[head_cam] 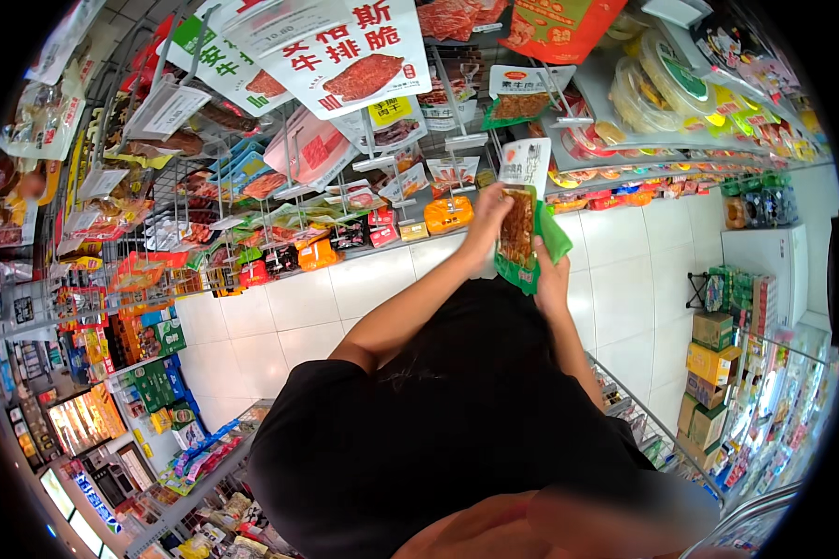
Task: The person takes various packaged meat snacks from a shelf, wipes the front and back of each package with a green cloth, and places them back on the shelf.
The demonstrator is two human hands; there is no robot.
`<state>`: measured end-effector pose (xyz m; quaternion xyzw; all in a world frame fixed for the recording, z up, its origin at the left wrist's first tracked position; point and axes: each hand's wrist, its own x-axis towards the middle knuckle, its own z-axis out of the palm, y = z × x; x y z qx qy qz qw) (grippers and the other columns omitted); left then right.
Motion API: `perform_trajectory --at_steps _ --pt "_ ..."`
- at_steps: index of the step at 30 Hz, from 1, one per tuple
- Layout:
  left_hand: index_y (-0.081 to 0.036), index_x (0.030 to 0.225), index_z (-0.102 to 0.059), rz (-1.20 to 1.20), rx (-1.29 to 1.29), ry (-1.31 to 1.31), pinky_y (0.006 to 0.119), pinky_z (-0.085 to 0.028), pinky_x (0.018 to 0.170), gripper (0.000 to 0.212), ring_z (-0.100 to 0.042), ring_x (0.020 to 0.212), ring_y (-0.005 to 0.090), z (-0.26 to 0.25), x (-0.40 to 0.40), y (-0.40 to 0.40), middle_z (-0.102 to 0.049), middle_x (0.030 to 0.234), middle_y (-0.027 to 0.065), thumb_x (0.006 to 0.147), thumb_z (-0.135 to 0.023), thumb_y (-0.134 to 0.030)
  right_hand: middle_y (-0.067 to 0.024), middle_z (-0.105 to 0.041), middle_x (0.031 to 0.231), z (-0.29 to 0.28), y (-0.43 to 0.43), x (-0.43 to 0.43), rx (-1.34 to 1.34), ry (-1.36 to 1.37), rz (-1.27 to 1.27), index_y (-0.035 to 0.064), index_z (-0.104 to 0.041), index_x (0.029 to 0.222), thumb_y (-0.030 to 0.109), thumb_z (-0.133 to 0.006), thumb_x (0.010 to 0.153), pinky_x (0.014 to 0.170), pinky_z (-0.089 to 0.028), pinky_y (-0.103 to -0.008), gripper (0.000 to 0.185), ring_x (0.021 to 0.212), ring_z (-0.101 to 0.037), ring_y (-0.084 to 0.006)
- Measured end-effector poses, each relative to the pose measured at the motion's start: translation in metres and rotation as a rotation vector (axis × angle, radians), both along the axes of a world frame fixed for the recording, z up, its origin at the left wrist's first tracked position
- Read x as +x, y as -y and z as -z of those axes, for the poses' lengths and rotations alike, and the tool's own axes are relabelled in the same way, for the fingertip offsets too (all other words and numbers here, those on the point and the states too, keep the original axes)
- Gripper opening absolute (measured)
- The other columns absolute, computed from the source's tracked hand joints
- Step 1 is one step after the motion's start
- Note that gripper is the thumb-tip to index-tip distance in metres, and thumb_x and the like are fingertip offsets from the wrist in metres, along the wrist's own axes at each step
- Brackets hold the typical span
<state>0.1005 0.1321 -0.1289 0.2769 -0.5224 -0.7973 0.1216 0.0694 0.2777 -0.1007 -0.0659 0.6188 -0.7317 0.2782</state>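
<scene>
In front of my chest, my left hand [486,222] and my right hand [551,281] both grip a snack packet [517,230]. It has a white printed top, a window showing brown food, and a green lower part. Green film bulges out on its right side; whether that is a second packet behind, I cannot tell. My left fingers hold the packet's upper left edge, and my right thumb presses on its lower right. Just beyond my hands, a similar green and white packet [524,98] hangs on the hook rack.
Metal display hooks [454,143] with price tags jut out ahead, carrying hanging snack bags [363,59]. To the right, a shelf [591,84] holds plastic tubs. White floor tiles [615,251] lie below. Cardboard cartons [703,412] are stacked at right, and a wire rack [203,489] stands behind me.
</scene>
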Motion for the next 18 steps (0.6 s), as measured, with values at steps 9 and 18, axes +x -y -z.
perform_trajectory --at_steps 9,18 --pt "-0.004 0.121 -0.053 0.100 0.448 -0.095 0.031 -0.039 0.099 0.041 -0.053 0.115 0.0156 -0.014 -0.003 0.035 -0.060 0.119 0.0062 0.088 -0.067 -0.023 -0.0085 -0.059 0.115 -0.001 -0.032 -0.030 -0.136 0.233 0.027 -0.0009 -0.047 0.127 0.018 -0.056 0.096 0.085 -0.051 -0.0321 0.038 0.102 -0.060 -0.0167" --pt "-0.002 0.116 -0.056 0.040 0.231 -0.229 0.029 -0.042 0.093 0.032 -0.055 0.105 0.0121 0.005 -0.050 0.034 -0.061 0.113 0.0047 0.090 -0.066 -0.019 -0.0096 -0.062 0.111 0.034 -0.060 -0.042 0.148 0.030 0.327 -0.0053 -0.056 0.119 0.023 -0.057 0.096 0.085 -0.047 -0.0290 0.036 0.098 -0.058 -0.0146"
